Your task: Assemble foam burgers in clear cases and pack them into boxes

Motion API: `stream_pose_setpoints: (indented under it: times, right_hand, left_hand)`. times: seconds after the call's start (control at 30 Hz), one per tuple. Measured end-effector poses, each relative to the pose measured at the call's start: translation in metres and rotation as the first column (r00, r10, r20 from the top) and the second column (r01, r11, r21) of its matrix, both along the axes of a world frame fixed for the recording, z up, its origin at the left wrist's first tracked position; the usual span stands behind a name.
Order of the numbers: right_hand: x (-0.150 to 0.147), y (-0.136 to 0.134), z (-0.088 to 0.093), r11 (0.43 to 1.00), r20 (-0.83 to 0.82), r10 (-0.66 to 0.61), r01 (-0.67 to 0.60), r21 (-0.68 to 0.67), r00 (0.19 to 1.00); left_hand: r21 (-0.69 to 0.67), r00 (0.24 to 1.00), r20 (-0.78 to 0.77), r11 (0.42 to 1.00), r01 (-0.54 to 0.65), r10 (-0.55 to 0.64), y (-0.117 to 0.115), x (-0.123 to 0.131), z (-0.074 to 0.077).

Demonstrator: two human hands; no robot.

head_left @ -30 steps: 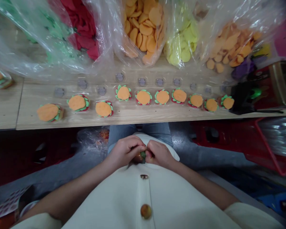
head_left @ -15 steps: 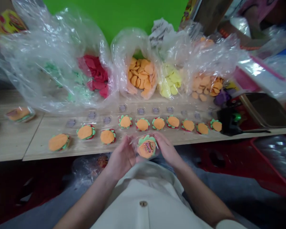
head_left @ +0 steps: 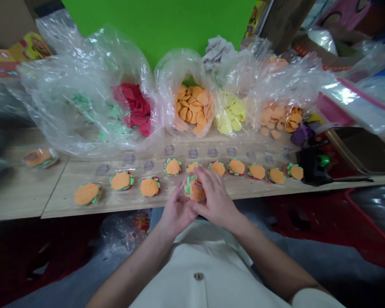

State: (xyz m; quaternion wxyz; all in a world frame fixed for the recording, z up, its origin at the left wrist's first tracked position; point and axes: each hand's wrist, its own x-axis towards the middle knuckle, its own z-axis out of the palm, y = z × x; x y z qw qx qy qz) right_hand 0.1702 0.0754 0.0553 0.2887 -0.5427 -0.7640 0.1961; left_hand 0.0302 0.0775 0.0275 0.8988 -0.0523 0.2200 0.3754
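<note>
Close to my body, at the table's front edge, both hands hold a clear plastic pack with a toy burger (head_left: pixel 196 191) inside, its label showing. My left hand (head_left: pixel 179 214) grips the pack from the left and below. Across its top and right side lie the curled fingers of my right hand (head_left: pixel 216 199). Behind them stands a row of open clear packs, each with a toy burger of orange bun, green and red layers, such as one toy burger (head_left: pixel 150 187) to the left and another toy burger (head_left: pixel 256 171) to the right. My right fingers partly hide one.
Plastic bags along the back hold red pieces (head_left: pixel 135 107), orange pieces (head_left: pixel 194 105), yellow pieces (head_left: pixel 231 113) and green pieces. A packed toy burger (head_left: pixel 40 158) lies far left. A black tray (head_left: pixel 311 167) stands right; red stools (head_left: pixel 321 218) are below the table.
My right hand has moved from the pack's right side onto its top, and the pack is turned and tilted. The view has shifted slightly.
</note>
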Motion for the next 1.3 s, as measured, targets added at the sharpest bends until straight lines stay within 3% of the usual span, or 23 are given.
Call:
stream_pose_setpoints:
  times: [0.1,0.2,0.33,0.53,0.8,0.93,1.07,1.13,1.3]
  right_hand:
    - [-0.009,-0.004,-0.002,0.999,0.087,0.028,-0.026,-0.029,0.996]
    - [-0.01,-0.002,-0.004,1.0,0.041,0.03,-0.03,-0.002,0.999]
    - [-0.002,0.003,0.001,0.997,-0.143,-0.056,0.062,0.037,0.988]
    - [0.009,0.0,0.005,0.999,-0.174,0.022,-0.013,0.05,0.985]
    - [0.007,-0.011,-0.016,0.979,-0.334,0.12,-0.167,-0.116,0.935]
    - [0.009,-0.009,-0.019,0.963,-0.498,0.043,-0.168,-0.21,0.866]
    - [0.009,-0.008,-0.018,0.931,-0.649,-0.037,-0.209,-0.298,0.76]
    - [0.007,-0.009,-0.018,0.924,-0.65,-0.052,-0.211,-0.32,0.758]
    - [0.001,-0.01,-0.016,0.95,-0.577,-0.057,-0.134,-0.283,0.815]
  left_hand:
    - [0.003,0.993,-0.113,1.0,-0.017,0.017,-0.002,0.005,0.006]
    - [0.049,0.985,-0.162,0.998,-0.045,0.052,-0.006,0.007,0.01]
    - [0.074,0.986,-0.116,0.991,-0.109,0.117,-0.014,0.012,0.009]
    - [0.049,0.99,-0.075,0.992,-0.117,0.12,-0.006,0.009,0.012]
    - [0.118,0.969,-0.212,0.988,-0.103,0.126,-0.003,0.006,0.019]
    - [0.166,0.95,-0.303,0.986,-0.023,0.074,-0.007,0.004,0.027]
    - [0.345,0.822,-0.487,0.93,-0.131,0.296,-0.01,0.003,0.028]
    - [0.405,0.784,-0.502,0.9,-0.161,0.366,-0.011,0.002,0.028]
    - [0.417,0.845,-0.46,0.906,-0.066,0.273,-0.011,-0.002,0.028]
